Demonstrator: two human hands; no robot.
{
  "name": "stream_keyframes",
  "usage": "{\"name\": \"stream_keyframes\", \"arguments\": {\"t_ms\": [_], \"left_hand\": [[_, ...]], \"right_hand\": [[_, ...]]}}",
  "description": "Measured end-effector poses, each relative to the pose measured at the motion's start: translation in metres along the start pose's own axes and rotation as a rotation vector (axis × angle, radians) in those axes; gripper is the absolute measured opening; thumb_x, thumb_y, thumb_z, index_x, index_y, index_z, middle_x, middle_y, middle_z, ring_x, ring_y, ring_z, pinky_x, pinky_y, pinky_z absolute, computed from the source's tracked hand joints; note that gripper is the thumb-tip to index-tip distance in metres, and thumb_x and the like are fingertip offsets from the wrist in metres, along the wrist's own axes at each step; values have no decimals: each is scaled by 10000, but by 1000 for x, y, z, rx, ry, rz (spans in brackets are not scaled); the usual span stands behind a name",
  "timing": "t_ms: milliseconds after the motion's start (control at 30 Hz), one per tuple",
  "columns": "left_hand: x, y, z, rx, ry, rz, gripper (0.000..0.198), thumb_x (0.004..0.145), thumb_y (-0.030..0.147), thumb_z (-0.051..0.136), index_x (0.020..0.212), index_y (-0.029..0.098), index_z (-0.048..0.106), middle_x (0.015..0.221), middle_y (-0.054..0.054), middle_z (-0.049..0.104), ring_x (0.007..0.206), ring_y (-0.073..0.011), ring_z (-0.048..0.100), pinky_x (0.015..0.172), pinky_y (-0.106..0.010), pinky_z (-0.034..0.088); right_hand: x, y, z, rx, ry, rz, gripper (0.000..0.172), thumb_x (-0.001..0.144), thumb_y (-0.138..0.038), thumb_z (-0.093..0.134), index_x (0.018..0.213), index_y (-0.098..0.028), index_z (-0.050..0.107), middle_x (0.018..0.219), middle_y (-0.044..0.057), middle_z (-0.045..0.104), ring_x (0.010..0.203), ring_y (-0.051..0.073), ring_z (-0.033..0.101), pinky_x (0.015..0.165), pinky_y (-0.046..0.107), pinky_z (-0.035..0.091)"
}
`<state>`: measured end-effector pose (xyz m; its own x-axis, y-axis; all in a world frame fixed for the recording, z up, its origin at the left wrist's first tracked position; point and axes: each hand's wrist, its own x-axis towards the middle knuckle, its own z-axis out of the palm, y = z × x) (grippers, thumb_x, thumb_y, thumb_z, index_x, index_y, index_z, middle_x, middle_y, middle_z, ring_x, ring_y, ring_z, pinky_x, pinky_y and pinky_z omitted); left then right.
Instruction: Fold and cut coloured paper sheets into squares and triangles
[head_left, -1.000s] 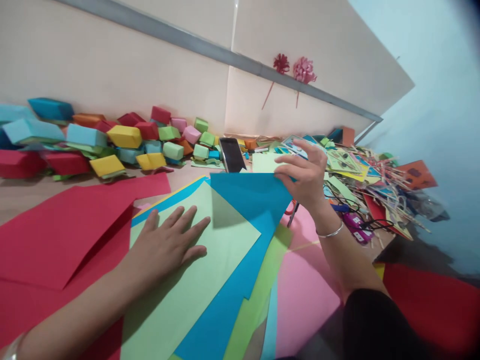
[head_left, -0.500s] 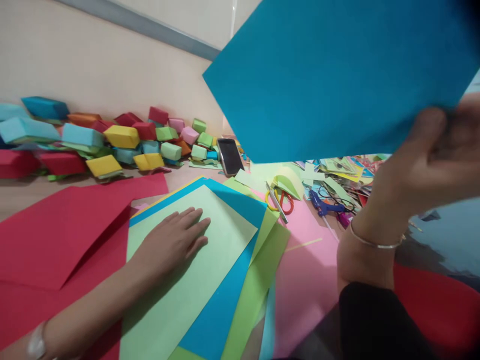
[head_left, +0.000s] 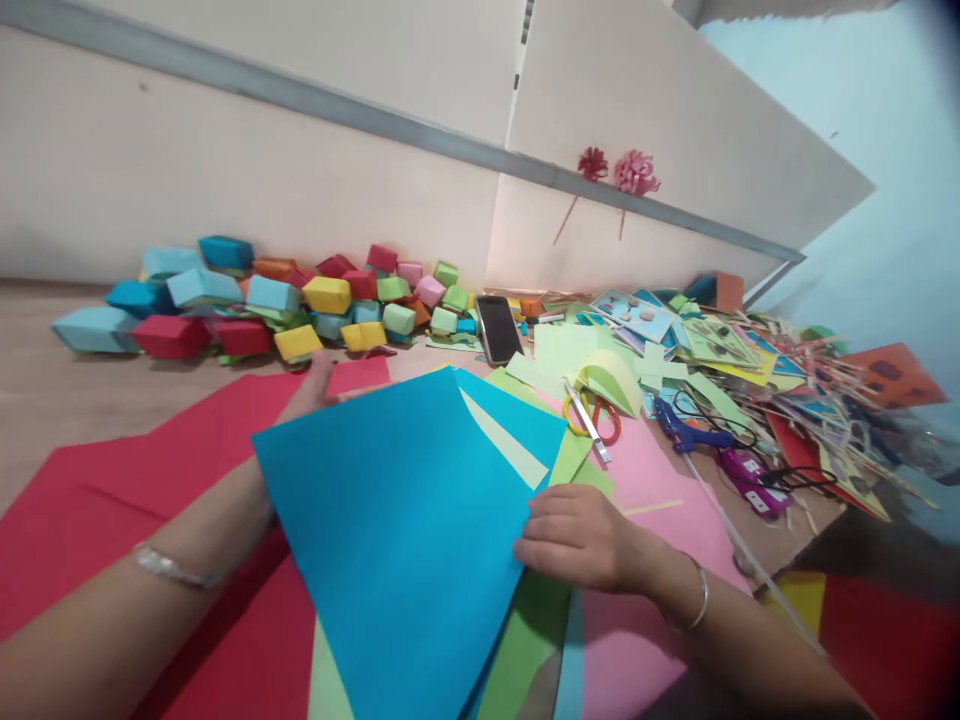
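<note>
Blue sheet [head_left: 390, 520] between left hand [head_left: 315, 385] and right hand [head_left: 577, 535], long axis near-to-far

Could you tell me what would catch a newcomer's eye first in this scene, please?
The big blue sheet fills the middle, gripped at its right edge by the right hand, with the left hand half hidden behind its far left edge. Behind it, a heap of coloured paper boxes lines the wall, and a phone, scissors and paper scraps crowd the right side.
</note>
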<state>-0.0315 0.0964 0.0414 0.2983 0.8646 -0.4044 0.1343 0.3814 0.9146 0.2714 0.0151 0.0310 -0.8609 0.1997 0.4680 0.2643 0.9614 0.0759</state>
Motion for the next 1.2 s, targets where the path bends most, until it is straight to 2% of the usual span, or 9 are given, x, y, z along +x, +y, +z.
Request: {"name": "stream_keyframes", "arguments": {"t_ms": [100, 200, 300, 400, 500, 567, 700, 1033, 1200], "left_hand": [[2, 1, -13, -88, 1, -175, 806, 551, 819, 637, 994, 148, 694, 786, -95, 764, 876, -340, 710, 766, -414, 578], [6, -4, -29, 166, 30, -165, 688, 411, 547, 855, 993, 207, 720, 950, -66, 780, 971, -325, 700, 821, -380, 578], [8, -8, -29, 413, 11, -50, 636, 419, 521, 836, 979, 233, 751, 982, -49, 774, 989, -322, 690, 864, -395, 569], [0, -5, -8, 505, -78, 40, 576, 507, 566, 780, 970, 225, 772, 971, -50, 772, 984, -322, 681, 857, -387, 561], [-14, 2, 20, 488, -309, 80, 475, 651, 567, 706, 1003, 254, 770, 1000, -15, 772, 991, -297, 674, 865, -357, 543], [-21, 6, 30, 457, -414, 69, 479, 718, 571, 657, 1075, 265, 749, 1042, -7, 763, 1003, -279, 667, 863, -343, 536], [-25, 11, 27, 517, -291, 17, 623, 733, 691, 579, 1108, 220, 742, 1009, -59, 752, 929, -265, 658, 727, -304, 530], [-11, 9, 10, 707, -142, -27, 350, 526, 537, 709, 725, 266, 805, 762, -15, 778, 783, -268, 682, 650, -293, 492], [-5, 0, 7, 752, -164, -3, 373, 525, 510, 694, 776, 262, 815, 836, -40, 798, 846, -317, 703, 697, -335, 516]], "right_hand": [[-5, 7, -2, 120, -7, 86, 181, 986, -153, 487, 903, -168, 646, 671, 15, 666, 618, 127, 581, 587, 265, 462], [-5, 10, -16, 286, -114, 182, 255, 992, -110, 411, 978, -174, 657, 777, 42, 708, 697, 138, 609, 638, 268, 461], [3, 14, -32, 426, -208, 314, 199, 1012, -204, 468, 977, -182, 662, 815, 39, 714, 752, 129, 632, 700, 250, 488], [21, 20, -34, 342, -125, 328, 224, 992, -296, 536, 846, -188, 666, 952, 80, 699, 894, 157, 641, 782, 280, 506], [37, 30, -20, 141, -39, 286, 262, 959, -334, 584, 759, -180, 653, 1257, 156, 614, 1182, 262, 562, 935, 403, 473], [41, 37, -6, 113, -60, 316, 232, 948, -314, 604, 762, -179, 640, 1172, 140, 653, 1102, 248, 597, 887, 377, 476], [34, 45, 13, 141, -207, 446, 157, 914, -273, 665, 795, -179, 622, 782, 36, 671, 742, 167, 594, 676, 282, 410], [27, 55, 16, 341, -188, 672, 84, 850, -179, 727, 887, -173, 651, 866, 39, 717, 789, 163, 645, 708, 256, 451], [26, 55, 28, 415, -119, 696, 97, 845, -148, 723, 937, -162, 694, 909, 57, 737, 856, 170, 669, 786, 267, 487]]}}
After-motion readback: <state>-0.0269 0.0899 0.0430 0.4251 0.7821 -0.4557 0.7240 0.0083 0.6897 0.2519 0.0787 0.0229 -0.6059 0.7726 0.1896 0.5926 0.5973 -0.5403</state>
